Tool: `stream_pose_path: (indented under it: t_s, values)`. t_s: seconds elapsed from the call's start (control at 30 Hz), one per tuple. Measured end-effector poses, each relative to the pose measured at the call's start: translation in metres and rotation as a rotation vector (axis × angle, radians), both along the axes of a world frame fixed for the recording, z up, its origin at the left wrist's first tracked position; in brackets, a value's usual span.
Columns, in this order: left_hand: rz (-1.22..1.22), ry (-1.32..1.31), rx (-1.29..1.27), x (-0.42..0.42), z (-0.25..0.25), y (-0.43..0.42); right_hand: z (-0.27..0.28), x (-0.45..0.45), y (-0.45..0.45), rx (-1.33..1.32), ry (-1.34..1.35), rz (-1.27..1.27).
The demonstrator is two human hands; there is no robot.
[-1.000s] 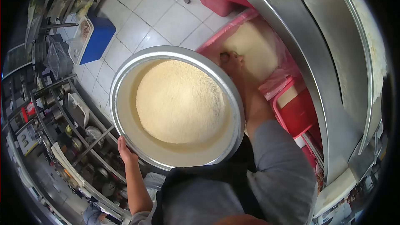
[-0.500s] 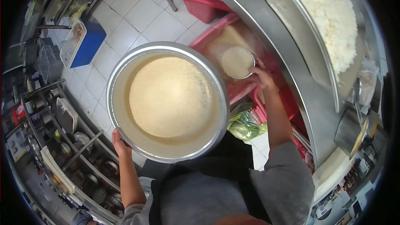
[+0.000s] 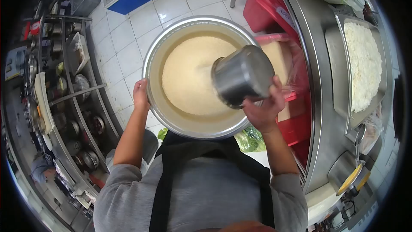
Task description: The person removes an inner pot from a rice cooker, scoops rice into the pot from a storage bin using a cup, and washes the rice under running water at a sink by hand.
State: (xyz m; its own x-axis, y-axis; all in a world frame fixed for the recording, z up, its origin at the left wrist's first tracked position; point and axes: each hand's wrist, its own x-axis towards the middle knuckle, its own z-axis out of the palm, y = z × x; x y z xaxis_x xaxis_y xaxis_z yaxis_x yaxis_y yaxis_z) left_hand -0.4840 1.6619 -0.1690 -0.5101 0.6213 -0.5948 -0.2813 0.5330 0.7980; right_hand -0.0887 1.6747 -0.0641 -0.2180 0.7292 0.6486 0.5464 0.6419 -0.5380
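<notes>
A large metal pot [image 3: 151, 99] is in front of my body, with a mound of pale grains [image 3: 191, 75] inside. My left hand [image 3: 140, 94] grips the pot's left rim. Over the right part of the pot, my right hand [image 3: 267, 107] holds a metal container [image 3: 246, 72] by its lower right edge, tipped with its mouth toward the grains. Its inside is hidden from view. Right of the pot, a pink-lined red bin [image 3: 300, 73] holds more pale grains, partly covered by the container.
A steel counter [image 3: 315, 30] on the right bears a tray of white rice [image 3: 362, 64]. Shelves with bowls [image 3: 88, 159] stand at the left. A blue box [image 3: 133, 1] is on the tiled floor. Leafy greens [image 3: 251, 141] show below the pot.
My right hand has lifted the grain-filled container from the bin and moved it over the pot, now tipped. The view has turned. My left hand stays on the rim.
</notes>
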Motion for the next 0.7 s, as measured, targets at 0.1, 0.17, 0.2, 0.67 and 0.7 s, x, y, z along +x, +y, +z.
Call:
stream_pose_path:
  t_s: [0.1, 0.17, 0.2, 0.67, 0.7]
  values:
    - [-0.015, -0.032, 0.040, -0.004, -0.005, -0.002, 0.004, 0.003, 0.005, 0.182, -0.047, 0.046]
    - [0.005, -0.012, 0.019, -0.006, -0.010, -0.001, -0.001, 0.018, 0.007, 0.257, -0.027, -0.054]
    - [0.008, -0.008, 0.024, -0.007, -0.011, -0.001, -0.013, 0.029, -0.004, 0.199, 0.052, -0.156]
    - [-0.010, 0.046, -0.024, 0.005, 0.000, 0.003, -0.329, 0.152, 0.119, -0.967, -0.123, -1.001]
    - [-0.013, 0.056, -0.027, 0.006, 0.002, 0.003, -0.353, 0.126, 0.115, -1.001, -0.121, -0.994]
